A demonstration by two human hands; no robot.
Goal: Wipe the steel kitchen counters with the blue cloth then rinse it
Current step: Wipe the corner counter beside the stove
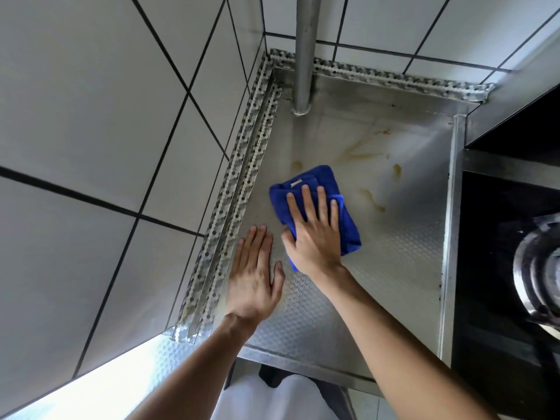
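A folded blue cloth [315, 183] lies flat on the patterned steel counter [394, 253], near its middle. My right hand [313, 234] presses down on the cloth with fingers spread, covering its near half. My left hand [256, 274] rests flat on the counter just left of the cloth, fingers together, holding nothing. Yellow-brown stains [368, 154] streak the steel beyond and to the right of the cloth.
White tiled walls close the counter on the left and at the back, with perforated metal trim [239, 183] along both joins. A grey vertical pipe [304, 56] meets the counter in the back corner. A black stove top [500, 268] with a shiny metal pot [539, 268] borders the right side.
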